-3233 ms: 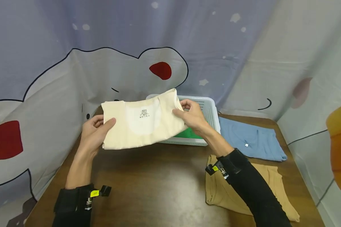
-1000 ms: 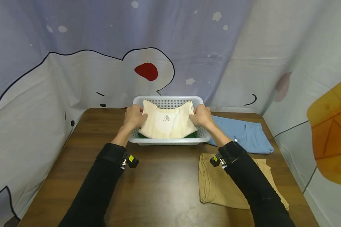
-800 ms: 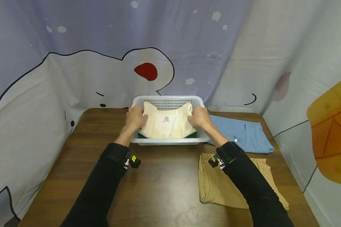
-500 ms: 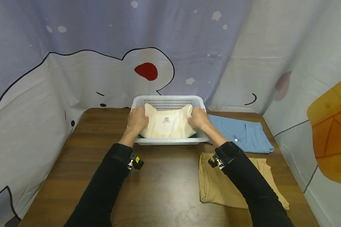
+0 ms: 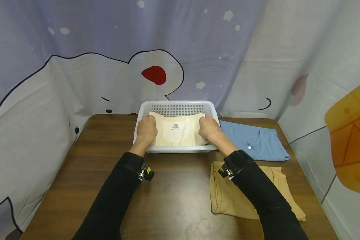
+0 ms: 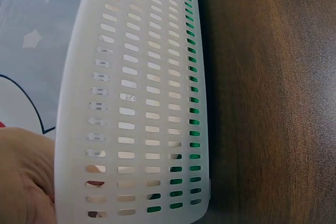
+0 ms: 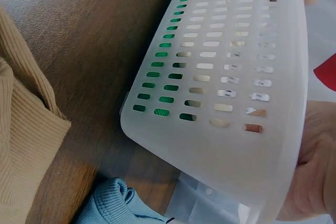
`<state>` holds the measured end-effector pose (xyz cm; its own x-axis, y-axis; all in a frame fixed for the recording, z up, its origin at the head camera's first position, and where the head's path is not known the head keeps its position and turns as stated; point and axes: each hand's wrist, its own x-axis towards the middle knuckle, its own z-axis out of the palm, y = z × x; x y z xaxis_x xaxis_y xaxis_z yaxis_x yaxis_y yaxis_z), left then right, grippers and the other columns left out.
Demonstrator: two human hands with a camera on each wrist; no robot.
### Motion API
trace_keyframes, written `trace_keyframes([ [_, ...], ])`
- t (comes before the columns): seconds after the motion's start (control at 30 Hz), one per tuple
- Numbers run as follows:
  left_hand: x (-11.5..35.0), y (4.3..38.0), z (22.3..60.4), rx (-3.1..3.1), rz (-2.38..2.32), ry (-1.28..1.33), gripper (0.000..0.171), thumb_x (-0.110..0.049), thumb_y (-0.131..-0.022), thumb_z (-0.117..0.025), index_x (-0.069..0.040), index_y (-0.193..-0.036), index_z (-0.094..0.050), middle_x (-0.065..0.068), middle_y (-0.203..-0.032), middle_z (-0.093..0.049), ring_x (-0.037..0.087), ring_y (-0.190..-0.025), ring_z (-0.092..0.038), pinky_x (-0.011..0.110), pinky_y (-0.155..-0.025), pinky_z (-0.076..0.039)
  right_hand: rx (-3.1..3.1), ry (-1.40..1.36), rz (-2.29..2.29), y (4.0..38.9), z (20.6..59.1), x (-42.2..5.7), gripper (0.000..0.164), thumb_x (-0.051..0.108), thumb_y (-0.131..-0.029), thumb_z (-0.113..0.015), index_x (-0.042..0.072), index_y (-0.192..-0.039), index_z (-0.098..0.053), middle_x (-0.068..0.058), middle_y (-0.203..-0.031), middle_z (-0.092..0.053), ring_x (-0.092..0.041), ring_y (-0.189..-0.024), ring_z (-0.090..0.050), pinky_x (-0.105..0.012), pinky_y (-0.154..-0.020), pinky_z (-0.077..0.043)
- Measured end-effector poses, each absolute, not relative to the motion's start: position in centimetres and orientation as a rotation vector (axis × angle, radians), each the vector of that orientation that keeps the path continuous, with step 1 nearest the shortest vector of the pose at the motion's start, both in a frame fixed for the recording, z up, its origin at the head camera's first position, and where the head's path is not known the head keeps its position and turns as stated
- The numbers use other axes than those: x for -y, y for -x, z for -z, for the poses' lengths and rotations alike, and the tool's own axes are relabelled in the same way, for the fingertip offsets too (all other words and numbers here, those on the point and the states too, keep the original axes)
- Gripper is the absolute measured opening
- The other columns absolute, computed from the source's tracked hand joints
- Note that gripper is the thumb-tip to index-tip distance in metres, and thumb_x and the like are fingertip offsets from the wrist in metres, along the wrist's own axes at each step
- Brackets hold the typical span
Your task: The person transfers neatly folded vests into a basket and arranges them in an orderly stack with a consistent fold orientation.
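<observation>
A folded cream shirt (image 5: 175, 131) with a dark printed neck label lies inside the white plastic basket (image 5: 180, 150). My left hand (image 5: 147, 127) grips its left side and my right hand (image 5: 209, 127) its right side, with fingers curled down and the tips hidden. Something green (image 7: 161, 112) lies below the shirt, visible through the basket's slots. Part of the left hand (image 6: 23, 177) shows past the rim in the left wrist view, as does the right hand (image 7: 315, 166) in the right wrist view.
A folded blue garment (image 5: 255, 140) lies right of the basket on the brown wooden table (image 5: 174, 196). Nearer the front, a folded tan garment (image 5: 237, 196) lies partly under the right forearm. A patterned curtain (image 5: 108, 80) hangs behind the table.
The cream shirt went from being held up over the table into the basket. Lately both hands have pushed slightly lower with it, the left shifting a little right, and the shirt lies flatter.
</observation>
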<state>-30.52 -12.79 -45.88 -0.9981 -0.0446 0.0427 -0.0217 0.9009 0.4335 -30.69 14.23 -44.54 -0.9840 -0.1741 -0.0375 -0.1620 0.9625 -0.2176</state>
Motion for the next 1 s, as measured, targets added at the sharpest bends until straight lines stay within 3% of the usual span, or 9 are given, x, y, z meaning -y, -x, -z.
trace_keyframes([
  [0.1,12.7,30.6,46.1,3.006,0.689,-0.066,0.020,0.010,-0.104,-0.060,0.018,-0.119,-0.070,0.039,-0.117,-0.077,0.056,-0.105,-0.081,0.061,-0.082,-0.071,-3.069,0.290,0.265,31.3,45.5,-14.3,0.015,0.000,-0.094,-0.070,-0.003,-0.108,-0.074,-0.027,-0.108,-0.079,-0.037,-0.088,-0.075,-0.050,-0.075,-0.065],
  [0.3,12.7,30.4,46.6,2.971,0.670,-0.020,0.024,0.012,-0.106,-0.057,0.024,-0.124,-0.066,0.040,-0.113,-0.076,0.056,-0.095,-0.082,0.055,-0.073,-0.072,-3.106,0.361,0.201,33.0,48.3,-14.9,0.008,0.000,-0.092,-0.071,0.001,-0.099,-0.075,-0.023,-0.099,-0.080,-0.033,-0.080,-0.073,-0.049,-0.063,-0.062],
  [0.63,12.8,30.0,47.0,2.951,0.676,0.021,0.024,0.015,-0.105,-0.055,0.027,-0.124,-0.064,0.041,-0.111,-0.074,0.055,-0.092,-0.083,0.050,-0.071,-0.072,-3.138,0.423,0.027,31.0,46.7,-13.6,0.008,0.000,-0.095,-0.071,0.001,-0.097,-0.078,-0.024,-0.101,-0.082,-0.038,-0.081,-0.079,-0.054,-0.063,-0.066],
  [0.83,12.8,29.8,47.0,2.937,0.687,0.028,0.022,0.017,-0.105,-0.055,0.027,-0.122,-0.064,0.043,-0.112,-0.074,0.055,-0.093,-0.082,0.049,-0.072,-0.072,-3.142,0.441,-0.027,33.6,50.0,-14.6,0.008,0.002,-0.095,-0.071,0.005,-0.095,-0.078,-0.021,-0.096,-0.080,-0.035,-0.074,-0.076,-0.050,-0.053,-0.062],
  [1.0,12.8,30.0,47.2,2.928,0.695,0.032,0.022,0.017,-0.104,-0.054,0.027,-0.121,-0.063,0.046,-0.112,-0.074,0.058,-0.095,-0.082,0.052,-0.072,-0.072,-3.173,0.455,-0.007,32.2,48.4,-14.3,0.007,0.000,-0.095,-0.072,0.003,-0.094,-0.078,-0.021,-0.091,-0.080,-0.033,-0.071,-0.074,-0.042,-0.042,-0.044],
])
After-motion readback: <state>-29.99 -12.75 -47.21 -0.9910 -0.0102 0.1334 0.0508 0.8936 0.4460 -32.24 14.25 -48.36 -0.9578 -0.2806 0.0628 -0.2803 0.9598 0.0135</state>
